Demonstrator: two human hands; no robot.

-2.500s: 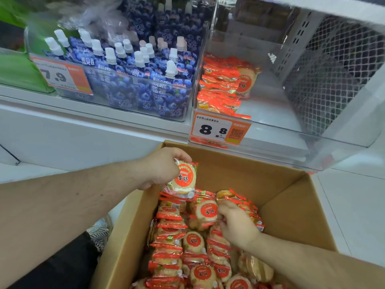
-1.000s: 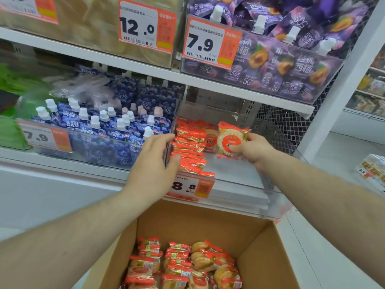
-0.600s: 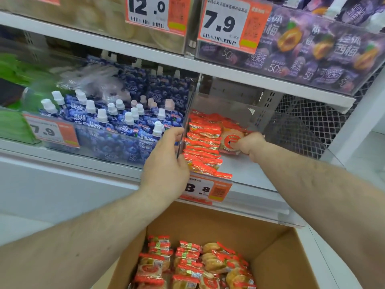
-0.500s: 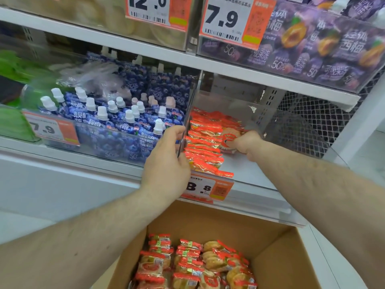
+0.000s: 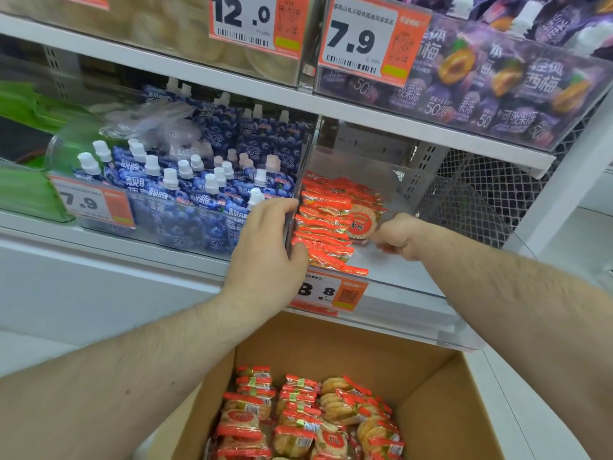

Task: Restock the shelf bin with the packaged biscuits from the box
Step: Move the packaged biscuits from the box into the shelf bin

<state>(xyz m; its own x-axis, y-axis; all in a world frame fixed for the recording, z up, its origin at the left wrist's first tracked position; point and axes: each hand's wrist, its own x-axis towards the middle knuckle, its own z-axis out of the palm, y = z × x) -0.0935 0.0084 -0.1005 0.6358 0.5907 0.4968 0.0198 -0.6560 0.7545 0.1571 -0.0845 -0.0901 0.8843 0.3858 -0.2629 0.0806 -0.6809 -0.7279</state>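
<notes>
Orange biscuit pack (image 5: 360, 224): upright in clear shelf bin (image 5: 411, 190), touching right hand.
Right hand (image 5: 396, 235): fingers curled, grip on pack's edge.
Left hand (image 5: 268, 247): grasps bin's left wall.
Box (image 5: 348, 346): below, holding more packs.

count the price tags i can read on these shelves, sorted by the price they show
7.9: 2, the upper tag and the lower left tag
12.0: 1, the top tag
8.8: 1, the biscuit bin tag
Total: 4 readable tags. One more orange tag at the top left is cut off and cannot be read.
</notes>
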